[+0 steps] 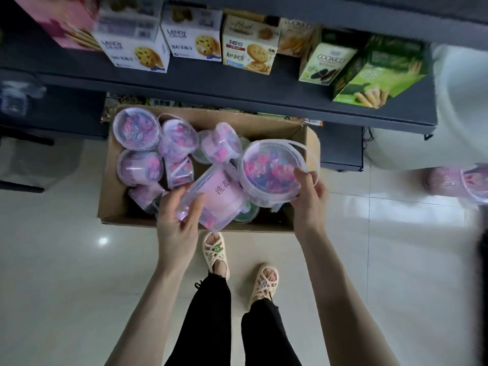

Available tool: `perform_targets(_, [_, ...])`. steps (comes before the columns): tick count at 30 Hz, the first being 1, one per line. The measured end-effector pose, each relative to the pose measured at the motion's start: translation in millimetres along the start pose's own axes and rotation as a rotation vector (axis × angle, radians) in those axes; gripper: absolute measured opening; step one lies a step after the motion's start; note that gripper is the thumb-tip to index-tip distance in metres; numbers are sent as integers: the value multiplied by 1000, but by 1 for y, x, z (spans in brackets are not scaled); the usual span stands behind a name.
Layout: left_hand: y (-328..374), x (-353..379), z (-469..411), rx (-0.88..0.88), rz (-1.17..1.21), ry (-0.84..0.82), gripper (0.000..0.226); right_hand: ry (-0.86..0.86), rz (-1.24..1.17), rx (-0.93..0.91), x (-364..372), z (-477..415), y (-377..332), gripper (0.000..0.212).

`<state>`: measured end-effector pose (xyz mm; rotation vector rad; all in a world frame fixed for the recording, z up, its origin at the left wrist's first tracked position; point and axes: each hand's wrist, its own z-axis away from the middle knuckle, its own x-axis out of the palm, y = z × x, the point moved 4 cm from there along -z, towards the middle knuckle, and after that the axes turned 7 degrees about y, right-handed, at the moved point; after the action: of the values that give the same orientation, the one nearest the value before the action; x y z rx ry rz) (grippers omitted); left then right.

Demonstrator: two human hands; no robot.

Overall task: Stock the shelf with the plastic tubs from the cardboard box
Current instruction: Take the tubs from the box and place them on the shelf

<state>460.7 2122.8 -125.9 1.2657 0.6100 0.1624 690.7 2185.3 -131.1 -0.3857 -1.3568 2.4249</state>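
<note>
An open cardboard box [113, 186] sits on the floor below a dark shelf [237, 88]. Several clear plastic tubs with pink labels and pink-purple contents lie in it, such as the upright tub [136, 128] at its back left. My left hand [179, 217] grips a tub lying on its side [219, 194], pink label up. My right hand [309, 191] holds an upright tub [269, 170] by its rim, lid facing me, thin handle arching behind it. Both held tubs hover over the box's near right part.
Cookie and biscuit cartons [195, 38] line the shelf above the box. A person in white [459, 107] stands at the right, holding pink tubs [454, 180]. My sandalled feet [215, 249] stand right before the box on pale glossy tiles [66, 260].
</note>
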Motion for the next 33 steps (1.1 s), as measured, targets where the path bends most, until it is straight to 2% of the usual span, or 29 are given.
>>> perform_targets(3, [45,3,33,104,24,-37,19,-44,-60,-35,-37,21,-28,28])
perform_targets(8, [122,16,87,144,180,-46,26,-184,-91,-96,-96,49,-83,64])
perform_targets(16, [264,34,115,260,430,-22,39,-545,-204,-372,-131,86,-224,87])
perform_targets(21, [353,41,83,311,529,-59,50,-495,-144,-622,-117,87,-328,87])
perform_targets(25, [418,45,42,382,558,-160,102,-403,-148,-801,-100,86,-405,71])
perform_targets(26, [433,46,31,401,550,-158,109,-405,-154,-825,-95,85,-421,65])
perform_targets(31, [499,53,-17,510,595,-131,110,-442,-191,-937,-69,67,-491,51])
perform_targets(33, [523,57,-36,533,615,-129,107,-396,-220,-920,-59,54,-518,59])
